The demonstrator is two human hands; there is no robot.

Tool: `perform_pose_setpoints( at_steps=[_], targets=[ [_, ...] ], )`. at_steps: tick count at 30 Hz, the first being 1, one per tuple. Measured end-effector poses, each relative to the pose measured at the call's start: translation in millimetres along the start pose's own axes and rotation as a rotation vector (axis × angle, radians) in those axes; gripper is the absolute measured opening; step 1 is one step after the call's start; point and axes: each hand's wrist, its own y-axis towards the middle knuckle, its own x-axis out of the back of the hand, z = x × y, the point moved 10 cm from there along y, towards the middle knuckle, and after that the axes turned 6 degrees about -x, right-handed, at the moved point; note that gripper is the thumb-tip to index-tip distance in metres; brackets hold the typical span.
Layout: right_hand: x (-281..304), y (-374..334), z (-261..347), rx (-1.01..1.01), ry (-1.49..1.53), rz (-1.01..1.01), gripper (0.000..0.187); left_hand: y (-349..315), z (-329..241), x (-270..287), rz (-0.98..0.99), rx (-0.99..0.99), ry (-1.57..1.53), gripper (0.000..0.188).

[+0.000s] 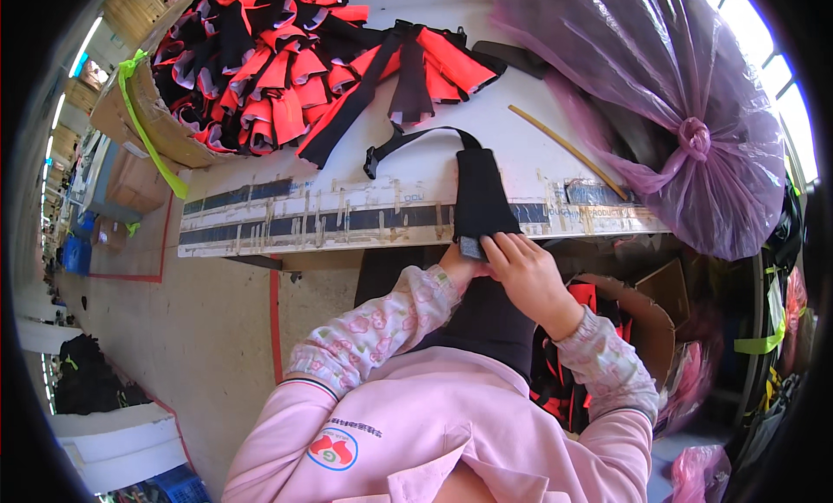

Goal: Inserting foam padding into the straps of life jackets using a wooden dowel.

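A black fabric piece [484,190] with a narrow strap lies over the front edge of the white table, its wide end toward me. The strap curves left to a black plastic buckle [371,163]. At the near end a small grey patch [471,247] shows. My right hand [534,277] is closed on the near edge, its fingertips lying on top of the fabric. My left hand [462,267] holds the same end from below and the left; most of its fingers are hidden under the fabric and behind the right hand.
A cardboard box [130,112] overflowing with orange and black fabric pieces [260,78] stands back left. More pieces [416,78] spread beside it. A yellow strip [568,151] lies near a knotted purple plastic bag [694,138]. Below the table at right is an open carton [646,321].
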Motion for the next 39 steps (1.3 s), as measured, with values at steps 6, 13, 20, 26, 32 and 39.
perform_pose_setpoints(
  at_steps=[6, 13, 20, 26, 32, 39],
  targets=[
    [-48, 14, 4, -0.189, -0.067, 0.070, 0.021, 27, 40, 62, -0.175, -0.251, 0.069, 0.020],
    [-131, 3, -34, -0.306, -0.051, 0.467, 0.026, 26, 43, 54, -0.205, -0.181, 0.119, 0.015],
    [-135, 23, -42, -0.163, 0.072, 0.131, 0.036, 29, 40, 49, -0.193, -0.175, 0.152, 0.020],
    [-159, 13, -23, -0.227, 0.079, 0.736, 0.017, 21, 46, 60, -0.226, -0.135, 0.119, 0.015],
    [-142, 6, 1, -0.268, 0.128, 0.381, 0.015, 43, 106, 109, -0.150, -0.245, -0.195, 0.031],
    [-147, 1, -16, -0.339, 0.231, 0.195, 0.011, 51, 110, 128, -0.313, -0.187, 0.358, 0.026]
  ],
)
